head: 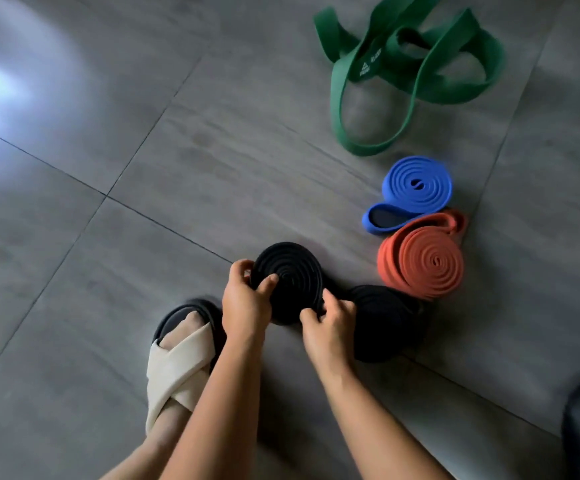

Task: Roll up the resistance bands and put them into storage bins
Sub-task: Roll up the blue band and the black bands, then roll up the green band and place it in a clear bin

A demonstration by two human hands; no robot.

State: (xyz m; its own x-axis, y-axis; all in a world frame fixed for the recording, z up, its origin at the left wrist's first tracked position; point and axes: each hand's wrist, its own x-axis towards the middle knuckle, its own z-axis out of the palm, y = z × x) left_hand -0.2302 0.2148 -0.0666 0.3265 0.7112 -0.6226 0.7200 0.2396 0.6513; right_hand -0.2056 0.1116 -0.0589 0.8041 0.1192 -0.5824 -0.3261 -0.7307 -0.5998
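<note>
Black coiled rubber resistance band (286, 278) sits gripped between your left hand (245, 306) and right hand (330, 329), fingers closed around its edges.

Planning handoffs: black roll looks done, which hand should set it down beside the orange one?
Right, probably. The right hand grips the black roll on the side facing the orange roll; the left hand holds the far side.

Your black band (286, 275), blue roll (416, 187) and orange roll (427, 263) present as matt, smooth rubber. Your floor tiles (108, 98) are semi-glossy grey, and your sandal (181, 365) carries cream cloth straps.
</note>
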